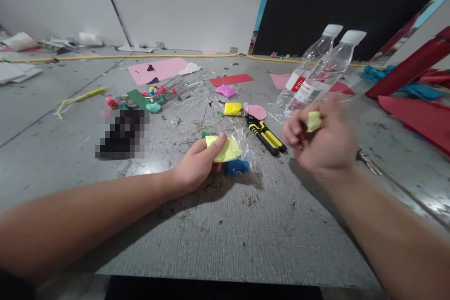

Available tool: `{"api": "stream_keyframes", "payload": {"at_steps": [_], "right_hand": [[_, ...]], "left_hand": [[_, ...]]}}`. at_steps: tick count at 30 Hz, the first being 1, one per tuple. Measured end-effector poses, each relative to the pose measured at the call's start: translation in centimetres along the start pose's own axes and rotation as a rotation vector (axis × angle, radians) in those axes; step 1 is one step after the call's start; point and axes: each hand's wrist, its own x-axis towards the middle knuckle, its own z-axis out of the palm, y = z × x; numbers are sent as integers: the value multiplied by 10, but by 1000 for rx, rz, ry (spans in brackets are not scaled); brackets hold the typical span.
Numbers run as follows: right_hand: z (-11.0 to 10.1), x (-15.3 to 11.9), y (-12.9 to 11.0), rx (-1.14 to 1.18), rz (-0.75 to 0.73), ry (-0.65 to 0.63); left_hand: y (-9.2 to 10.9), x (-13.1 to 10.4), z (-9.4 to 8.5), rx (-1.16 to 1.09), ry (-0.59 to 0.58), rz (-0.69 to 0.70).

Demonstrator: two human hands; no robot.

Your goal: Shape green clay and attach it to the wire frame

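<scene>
My left hand (200,161) is closed on a clear plastic bag of pale yellow modelling clay (227,151), its thumb pressed on top. Just below that bag is a packet of blue clay (236,167); whether the hand touches it I cannot tell. My right hand (325,143), raised at the right and partly blurred, is turned palm up. Its curled fingers hold a small torn piece of yellow clay (313,122). Between the hands, on the table, lie black-and-yellow pliers (267,137). Beyond the left hand sits a bright yellow clay packet (232,109) beside a pink paper disc (256,112).
Two clear bottles (318,75) stand behind my right hand. Pink paper (158,70), a red strip (231,79) and a purple packet (225,90) lie farther back. A pixelated dark object (123,133) is on the left. Red sheets (418,117) lie at the right.
</scene>
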Motion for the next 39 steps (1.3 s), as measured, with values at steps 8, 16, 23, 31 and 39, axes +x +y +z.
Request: {"api": "stream_keyframes", "payload": {"at_steps": [8, 16, 23, 31, 39], "right_hand": [[23, -25, 15, -272, 247, -285], [23, -30, 12, -564, 60, -390], [23, -28, 20, -397, 243, -369], [32, -38, 14, -411, 206, -382], [28, -32, 12, -277, 350, -312]], "left_hand": [[4, -2, 4, -153, 10, -1], [7, -4, 6, -106, 92, -48], [10, -5, 7, -43, 68, -35], [8, -4, 6, 58, 21, 30], [5, -4, 6, 3, -3, 46]]}}
